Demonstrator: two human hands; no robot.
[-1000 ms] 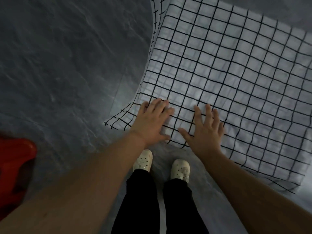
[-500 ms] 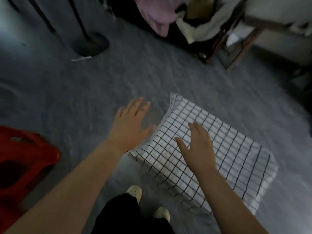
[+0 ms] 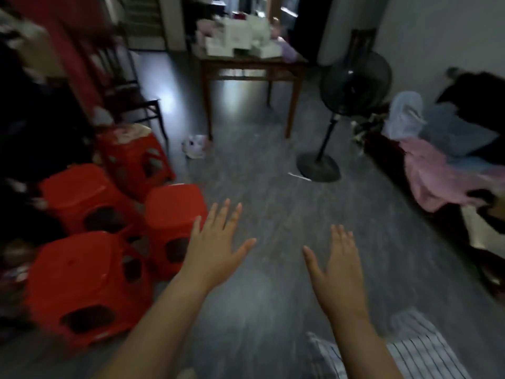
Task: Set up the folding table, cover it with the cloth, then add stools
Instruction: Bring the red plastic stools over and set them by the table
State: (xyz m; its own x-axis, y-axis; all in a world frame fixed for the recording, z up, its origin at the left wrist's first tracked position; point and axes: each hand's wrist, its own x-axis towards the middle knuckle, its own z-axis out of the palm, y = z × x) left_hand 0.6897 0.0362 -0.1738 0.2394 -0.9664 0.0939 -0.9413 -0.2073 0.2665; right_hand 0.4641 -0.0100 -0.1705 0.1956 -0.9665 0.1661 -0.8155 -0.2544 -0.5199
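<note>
Reaching out over the floor (image 3: 262, 170), the left hand (image 3: 216, 250) and the right hand (image 3: 338, 272) are both flat, fingers spread, holding nothing. The checked cloth (image 3: 410, 351) lies at five o'clock, low in view. Four red stools (image 3: 82, 285) crowd at nine o'clock. The stools stand tight together, so pulling one could knock another over.

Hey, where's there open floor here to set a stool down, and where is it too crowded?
Open floor lies between the red stools on the left, the fan and the wooden table ahead, past both empty hands: left hand, right hand. The right wall is crowded with piled clothes; the checked cloth fills the bottom right.
</note>
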